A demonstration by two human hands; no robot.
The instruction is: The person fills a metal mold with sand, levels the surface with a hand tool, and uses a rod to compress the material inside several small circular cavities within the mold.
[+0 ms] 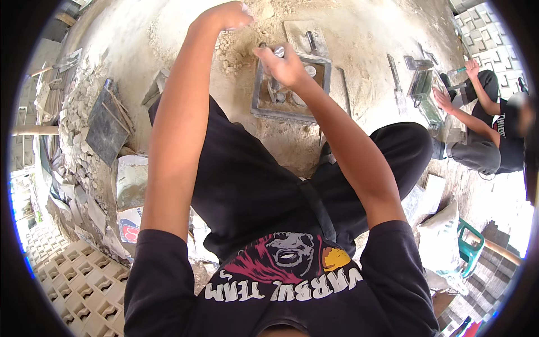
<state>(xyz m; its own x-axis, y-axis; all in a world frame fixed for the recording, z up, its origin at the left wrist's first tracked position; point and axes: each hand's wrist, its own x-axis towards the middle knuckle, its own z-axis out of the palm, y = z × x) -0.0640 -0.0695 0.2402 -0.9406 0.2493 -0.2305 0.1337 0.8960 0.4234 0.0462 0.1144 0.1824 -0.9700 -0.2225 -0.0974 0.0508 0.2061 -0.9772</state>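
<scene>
My left hand [229,17] reaches far forward over pale, crumbly powder [264,12]. Its fingers are curled and dusted white, and whatever they hold is hidden. Closer in, my right hand [283,66] is closed around a shiny metal tool [279,51], mostly covered by the fingers. Beneath that hand lies a square metal mould frame [283,117], with sandy material and several round pale shapes inside. A flat pale board [297,28] with a dark-handled tool [310,42] on it adjoins the frame's far edge.
A thin metal bar [345,92] lies right of the frame. Farther right, a co-worker [483,121] handles another mould [425,92]. At left are a dark slab [106,129] and rubble [73,135]. A white sack [441,241] leans by a green chair [470,247].
</scene>
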